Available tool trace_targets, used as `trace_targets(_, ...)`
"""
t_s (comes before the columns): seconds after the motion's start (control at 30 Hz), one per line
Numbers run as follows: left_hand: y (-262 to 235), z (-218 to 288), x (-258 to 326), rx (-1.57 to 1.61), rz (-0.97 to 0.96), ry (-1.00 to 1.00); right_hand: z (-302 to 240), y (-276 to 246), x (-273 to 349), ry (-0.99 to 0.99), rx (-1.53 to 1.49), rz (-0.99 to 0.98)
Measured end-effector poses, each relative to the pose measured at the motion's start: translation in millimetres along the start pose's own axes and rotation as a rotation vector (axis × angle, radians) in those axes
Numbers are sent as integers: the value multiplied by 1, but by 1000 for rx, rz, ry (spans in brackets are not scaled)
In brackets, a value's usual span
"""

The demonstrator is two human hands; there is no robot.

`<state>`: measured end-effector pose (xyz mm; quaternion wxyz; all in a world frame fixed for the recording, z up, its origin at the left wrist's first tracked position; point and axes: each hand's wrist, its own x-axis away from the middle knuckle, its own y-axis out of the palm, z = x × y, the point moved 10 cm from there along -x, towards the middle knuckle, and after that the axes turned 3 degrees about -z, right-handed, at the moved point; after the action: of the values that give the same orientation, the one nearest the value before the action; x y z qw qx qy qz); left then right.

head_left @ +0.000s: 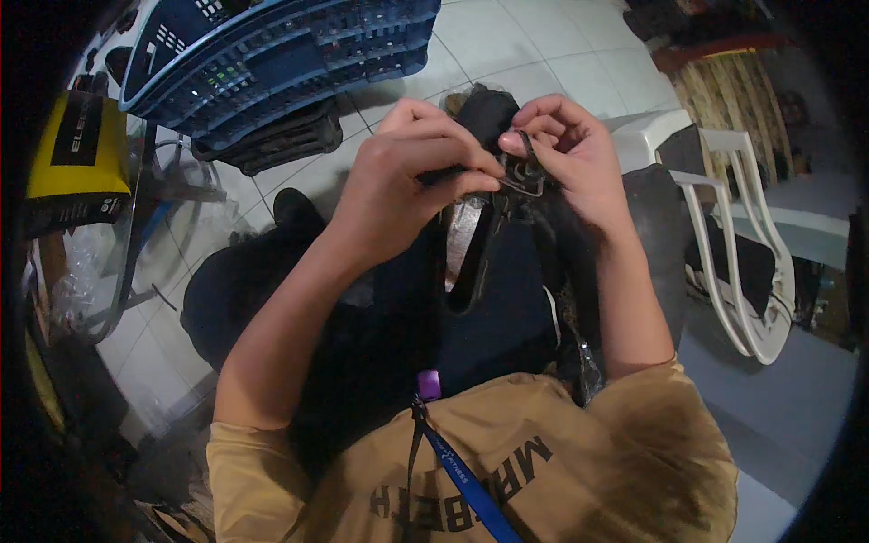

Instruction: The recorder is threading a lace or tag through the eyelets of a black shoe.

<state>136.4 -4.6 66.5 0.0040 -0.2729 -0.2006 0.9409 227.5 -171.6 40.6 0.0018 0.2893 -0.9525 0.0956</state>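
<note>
My left hand [407,167] comes in from the left, its thumb and fingertips pinched at the edge of a small metal buckle [523,185]. On the other side, my right hand [575,149] is closed with thumb and forefinger on a thin dark strap [528,145] at the top of that buckle. A wider black strap [471,290] hangs in a loop below, over my dark-clothed lap. Just beyond the fingertips is a rounded black bundle [487,113], its kind unclear. Small parts around the buckle are too dark to make out.
A blue plastic crate [281,68] stands ahead on the left, above a black crate [281,140] on the tiled floor [579,77]. A yellow and black bag [77,158] is at far left. White plastic chairs [769,317] stand at right. A blue lanyard [471,489] hangs down my chest.
</note>
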Motion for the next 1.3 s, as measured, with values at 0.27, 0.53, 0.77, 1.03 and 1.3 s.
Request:
trace_targets(0.27,-1,-3,0,30,7,-18,-17,1,-4,-74,84,17)
trace_targets(0.53,2,-11,-1,107,-7,-43,-14,12,-6,-61,105,-156)
trace_targets(0.77,8,-13,-2,117,-59,-51,-14,5,-18,4,305,-263)
trace_targets(1.03,2,-15,-3,62,-49,-40,-23,8,-18,34,286,-344)
trace_targets(1.3,3,-18,-1,113,-27,-53,-30,15,-19,-28,233,-428)
